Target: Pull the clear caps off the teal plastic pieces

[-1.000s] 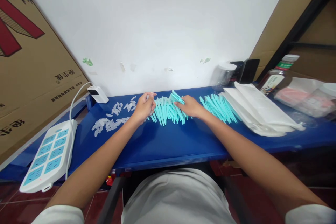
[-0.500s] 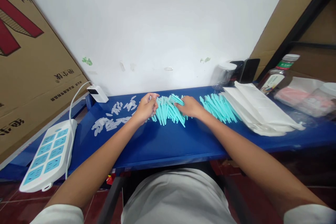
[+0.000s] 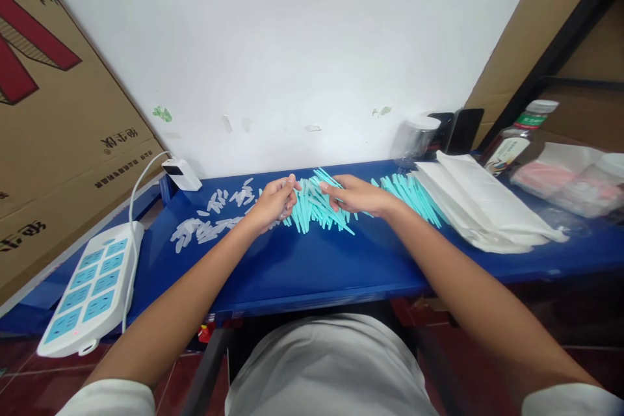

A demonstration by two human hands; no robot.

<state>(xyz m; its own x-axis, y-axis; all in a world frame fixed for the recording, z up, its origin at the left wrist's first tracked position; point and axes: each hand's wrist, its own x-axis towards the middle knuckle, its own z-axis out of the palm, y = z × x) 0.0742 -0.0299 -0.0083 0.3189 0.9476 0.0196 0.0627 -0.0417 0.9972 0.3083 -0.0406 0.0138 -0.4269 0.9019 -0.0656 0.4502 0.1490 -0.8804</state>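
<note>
Slim turquoise plastic sticks [image 3: 305,208] lie in a loose heap in the middle of the blue table, between my two hands. My left hand [image 3: 277,201] is closed at the heap's left side, its fingers curled around whitish clear plastic pieces that are mostly hidden. Over the heap's right side, my right hand [image 3: 353,194] has its thumb and fingers apart. A few fanned sticks lie at its fingertips, and its palm side is hidden. Left of my left hand, small clear plastic pieces [image 3: 212,229] are scattered in loose groups.
A second bunch of turquoise sticks [image 3: 409,198] lies beside white bags [image 3: 482,201] on the right. Behind are a clear jar [image 3: 418,140] and a dark bottle [image 3: 511,140]. A power strip [image 3: 92,289] and a white cabled device [image 3: 182,173] sit left; a white wall rises behind.
The right hand's fingers have loosened from a neat bundle of turquoise sticks, which now fan out over the heap. The left hand has barely moved and stays closed.
</note>
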